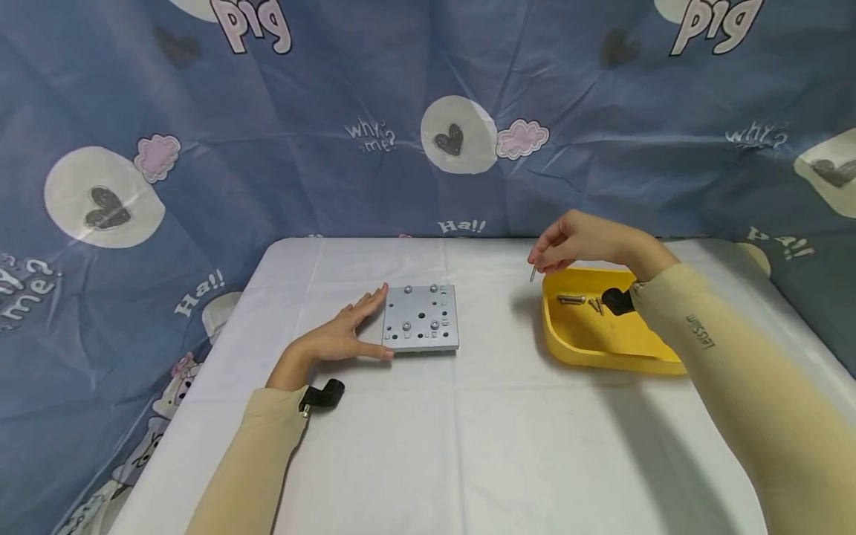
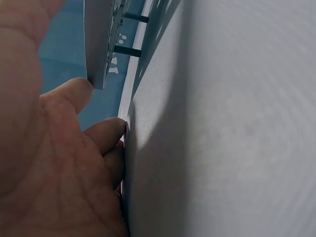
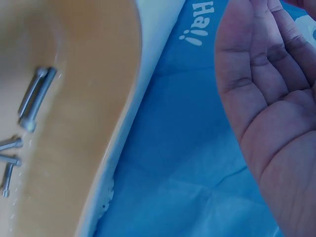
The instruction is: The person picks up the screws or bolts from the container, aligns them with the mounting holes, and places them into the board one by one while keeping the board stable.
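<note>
L hand, thumb & fingers spread, touches metal plate at its 9 o'clock side. Plate's mid-table, w/ 4 bolts in it. R hand pinches thin metal rod btwn thumb & fingertips, near 11 o'clock rim of yellow tray, which sits at plate's 3 o'clock; loose screws inside.

"pig", "why me?", "Ha!!" on blue cloth, unclear lettering on right sleeve

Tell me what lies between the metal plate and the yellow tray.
Head view: white cloth, and a metal shaft the right hand pinches above it.
</note>
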`<state>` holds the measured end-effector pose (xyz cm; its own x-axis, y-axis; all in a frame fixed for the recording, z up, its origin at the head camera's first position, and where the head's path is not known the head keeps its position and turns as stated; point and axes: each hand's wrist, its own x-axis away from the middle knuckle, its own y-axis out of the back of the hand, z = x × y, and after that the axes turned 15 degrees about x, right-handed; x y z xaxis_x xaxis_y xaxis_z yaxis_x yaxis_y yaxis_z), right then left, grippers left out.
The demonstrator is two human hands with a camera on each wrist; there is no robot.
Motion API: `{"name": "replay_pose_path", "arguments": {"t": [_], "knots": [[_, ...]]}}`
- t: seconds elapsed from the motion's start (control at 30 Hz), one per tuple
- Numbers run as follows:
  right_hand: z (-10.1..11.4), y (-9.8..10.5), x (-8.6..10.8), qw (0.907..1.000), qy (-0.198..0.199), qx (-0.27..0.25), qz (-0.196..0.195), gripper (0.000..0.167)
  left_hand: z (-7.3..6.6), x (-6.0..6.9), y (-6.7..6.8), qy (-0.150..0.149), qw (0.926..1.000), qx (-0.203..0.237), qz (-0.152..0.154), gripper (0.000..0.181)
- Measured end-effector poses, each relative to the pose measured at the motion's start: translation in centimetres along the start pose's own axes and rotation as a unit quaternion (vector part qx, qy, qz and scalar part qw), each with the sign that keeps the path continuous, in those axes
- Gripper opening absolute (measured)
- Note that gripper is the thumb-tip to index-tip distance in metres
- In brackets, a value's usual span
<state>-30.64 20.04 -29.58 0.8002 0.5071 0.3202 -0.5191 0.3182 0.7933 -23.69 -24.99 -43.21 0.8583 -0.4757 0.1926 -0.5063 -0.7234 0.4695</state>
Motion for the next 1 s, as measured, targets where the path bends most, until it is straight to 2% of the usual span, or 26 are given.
{"name": "replay_pose_path", "arguments": {"t": [0.27,0.5,1.0], "knots": [[2.1,-0.2,-2.3,0.9999,0.009,-0.005,0.001,0.024,0.3,0.4,0.0,0.007,0.9999,0.0,-0.012,0.131],[2.9,-0.5,-3.8,0.9998,0.016,-0.008,0.003,0.024,0.2,0.4,-0.1,0.011,0.9999,0.002,-0.013,0.132],[4.3,-1.5,-6.0,0.9997,0.017,-0.013,0.008,0.022,0.4,-0.3,-0.1,0.001,0.9999,-0.005,-0.01,0.13]]}}
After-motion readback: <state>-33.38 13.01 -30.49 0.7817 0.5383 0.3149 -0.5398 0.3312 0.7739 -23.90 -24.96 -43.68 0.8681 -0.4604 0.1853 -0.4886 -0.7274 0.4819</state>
